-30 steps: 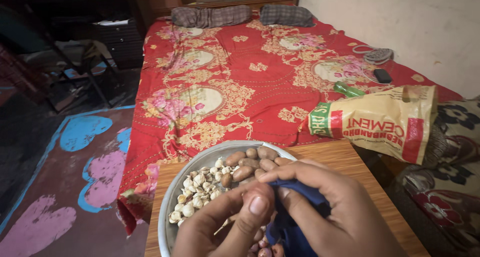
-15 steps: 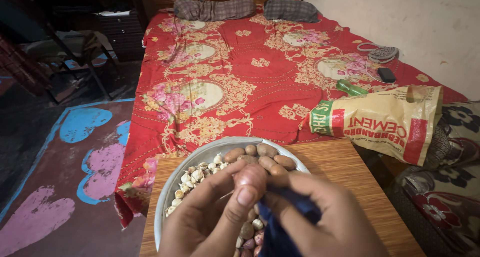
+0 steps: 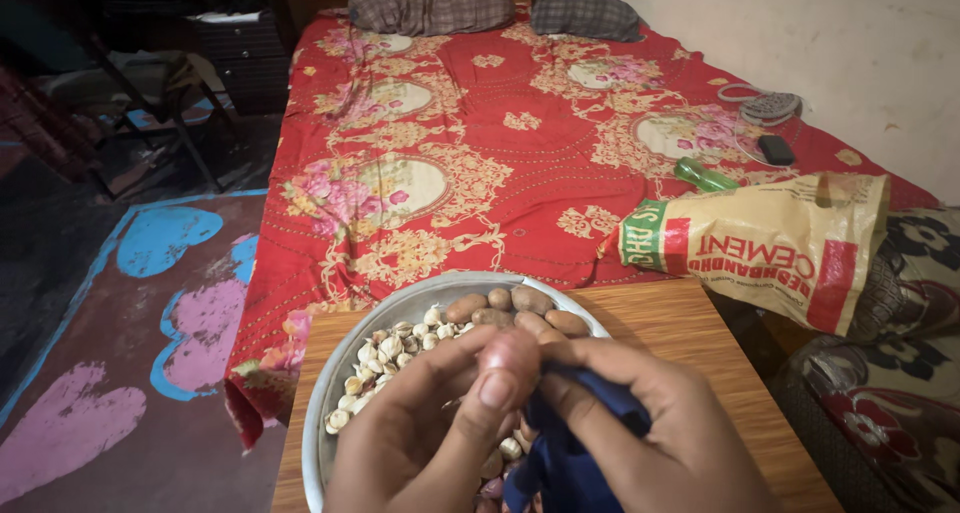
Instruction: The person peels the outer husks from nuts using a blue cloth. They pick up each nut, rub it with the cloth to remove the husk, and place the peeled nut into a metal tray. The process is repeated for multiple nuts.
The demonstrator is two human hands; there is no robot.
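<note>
Small reddish-brown tuber: pinched between the fingertips of both hands, directly above the metal bowl at the 6 o'clock edge of the head view.

Head view. The left hand has its grip closed narrow on the tuber, thumb across the front. The right hand meets it from 3 o'clock, fingertips on the same tuber, and also holds a dark blue tool in the palm. The tool's working end is hidden behind the fingers; its kind cannot be made out. Both wrists are cut off by the lower frame edge.

The bowl rests on a wooden table. It carries pale garlic cloves at 9 o'clock and brown tubers at 12 o'clock; the near half of its contents is covered by the hands.

At 2 o'clock, a printed tan sack lies at the edge of a bed with a red floral cover. A green bottle lies just beyond the sack. Folded cloths at 12 o'clock are dim.
</note>
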